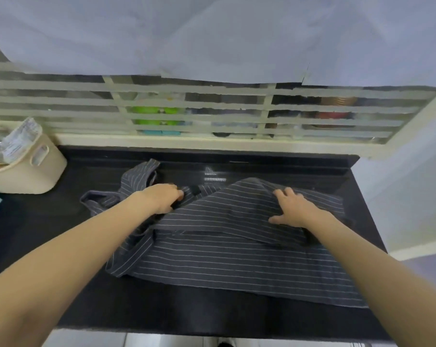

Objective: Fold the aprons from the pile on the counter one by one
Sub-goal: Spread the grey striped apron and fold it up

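The striped apron point(237, 254) is pinched in the left hand point(161, 197); beside that grip, the spread right hand point(293, 209) is pressed flat on it, upon the tabletop point(161, 309).

No text, label, brand, number or sign can be read anywhere in the view. Crumpled printed paper point(21, 136) stands in the cream basket point(24, 171) at the counter's point(161, 309) far left edge, but its print is too blurred to make out
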### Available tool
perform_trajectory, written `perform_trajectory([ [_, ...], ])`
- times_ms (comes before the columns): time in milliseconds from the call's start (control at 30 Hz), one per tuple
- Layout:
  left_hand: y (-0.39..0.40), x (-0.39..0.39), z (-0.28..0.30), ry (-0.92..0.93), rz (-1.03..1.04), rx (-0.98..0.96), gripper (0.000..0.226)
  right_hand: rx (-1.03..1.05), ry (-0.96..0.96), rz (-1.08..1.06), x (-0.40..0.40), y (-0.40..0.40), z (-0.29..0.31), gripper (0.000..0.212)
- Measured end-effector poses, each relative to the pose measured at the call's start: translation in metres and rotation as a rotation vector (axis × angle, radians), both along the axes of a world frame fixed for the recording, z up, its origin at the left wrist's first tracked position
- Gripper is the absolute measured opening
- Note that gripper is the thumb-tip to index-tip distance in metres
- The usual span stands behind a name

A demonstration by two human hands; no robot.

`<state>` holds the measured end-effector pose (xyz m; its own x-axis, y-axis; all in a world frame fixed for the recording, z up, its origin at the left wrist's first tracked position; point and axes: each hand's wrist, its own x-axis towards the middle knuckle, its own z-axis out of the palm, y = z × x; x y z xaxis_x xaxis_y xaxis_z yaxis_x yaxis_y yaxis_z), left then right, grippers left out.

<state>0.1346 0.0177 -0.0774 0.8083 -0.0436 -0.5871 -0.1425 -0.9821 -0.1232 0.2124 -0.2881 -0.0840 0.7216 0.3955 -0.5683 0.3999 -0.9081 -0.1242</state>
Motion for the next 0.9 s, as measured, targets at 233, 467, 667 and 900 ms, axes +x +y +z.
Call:
perform_trajectory([
  [233,-0.001,-0.031,-0.012,0.464,0.216,0.097,0.086,-0.452,0.192,0.162,-0.011,-0.001,-0.032,0.073],
  [467,-0.003,-0.041,-0.021,0.327,-0.111,0.12,0.044,-0.422,0.211,0.233,-0.001,0.029,-0.01,0.045],
  [667,0.028,-0.021,0.0,0.392,0.294,-0.414,0.013,-0.544,0.129,0.361,-0.003,0.046,-0.004,0.049],
  [900,0.089,-0.009,0.032,-0.202,1.03,-0.788,0.013,-0.502,0.03,0.247,0.014,0.04,0.015,0.053],
])
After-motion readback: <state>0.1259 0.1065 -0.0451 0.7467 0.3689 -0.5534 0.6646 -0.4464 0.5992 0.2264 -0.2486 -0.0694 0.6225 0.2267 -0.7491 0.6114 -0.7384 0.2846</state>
